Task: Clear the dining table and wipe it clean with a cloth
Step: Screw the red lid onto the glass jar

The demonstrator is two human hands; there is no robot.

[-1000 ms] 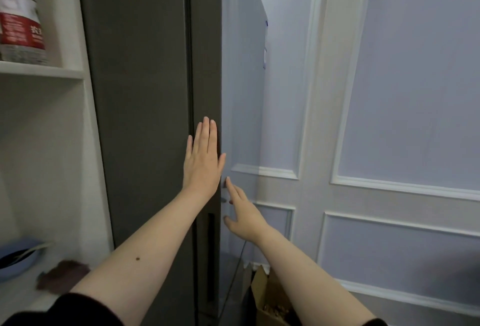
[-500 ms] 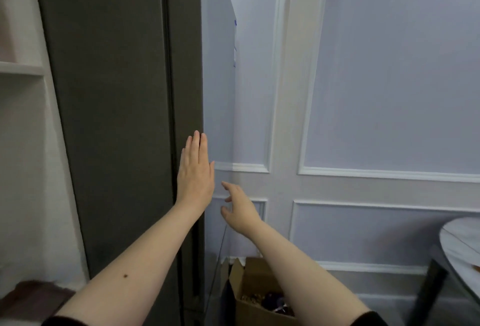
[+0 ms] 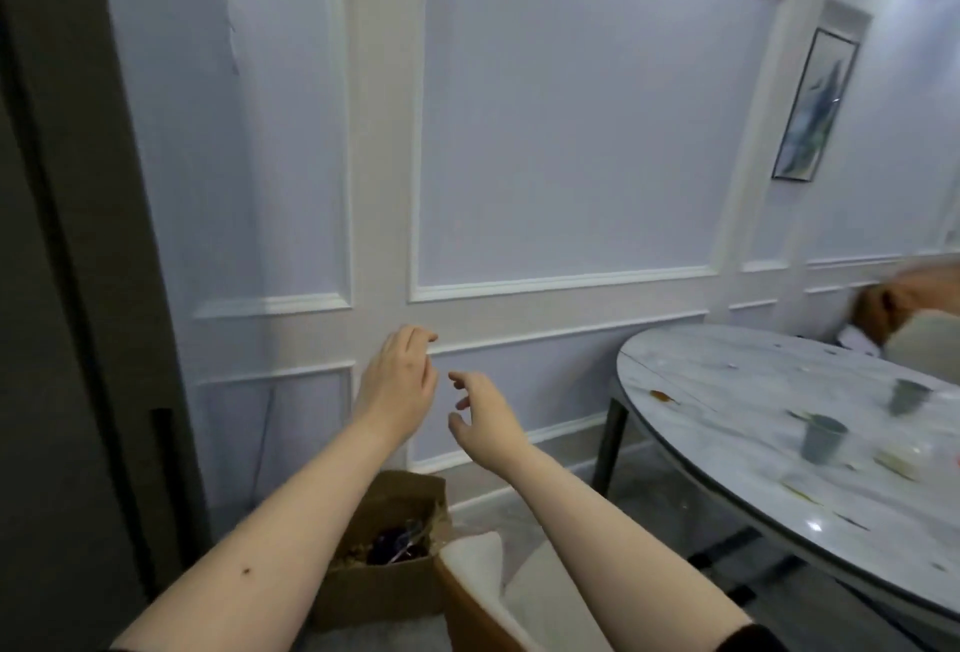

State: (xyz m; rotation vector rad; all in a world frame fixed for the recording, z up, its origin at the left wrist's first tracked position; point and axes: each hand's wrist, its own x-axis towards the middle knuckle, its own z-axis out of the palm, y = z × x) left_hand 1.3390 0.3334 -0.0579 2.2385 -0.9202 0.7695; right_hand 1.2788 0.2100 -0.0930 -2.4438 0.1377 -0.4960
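Observation:
The round marble dining table [image 3: 727, 391] stands at the right, with two grey cups [image 3: 823, 437] [image 3: 906, 396] and scattered food scraps [image 3: 661, 395] on its top. My left hand [image 3: 397, 381] and my right hand [image 3: 480, 410] are both raised in front of the panelled wall, well left of the table. Their fingers hang loosely curled and hold nothing. No cloth is in sight.
A dark grey cabinet door [image 3: 78, 288] fills the left edge. An open cardboard box [image 3: 387, 568] with rubbish sits on the floor below my arms. A chair with a white cushion [image 3: 483, 584] stands beside it. Another chair [image 3: 914, 308] is behind the table.
The view has swung right, away from the cabinet and shelves, bringing the table into sight. My left hand has come off the cabinet door and its fingers have relaxed.

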